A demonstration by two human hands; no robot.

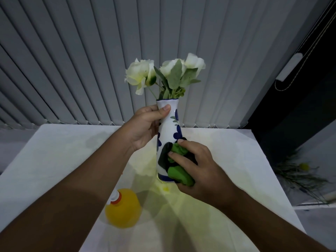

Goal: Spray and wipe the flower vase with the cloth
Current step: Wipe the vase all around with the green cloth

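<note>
Yellow spray bottle [123, 209] stands near-left of the vase [168, 131]; table [54, 151] elsewhere open

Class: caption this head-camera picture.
Left hand steadies flower vase; right hand wipes it with green cloth.

I saw two bare forearms, no sleeves, watch or rings showing; the left hand [145, 124] and right hand [196, 164] had short, unpainted nails.

White desk [54, 160] w/ grey vertical blinds [91, 60] behind; dark window [300, 110] at right, blurred greenery [298, 171] below it.
</note>
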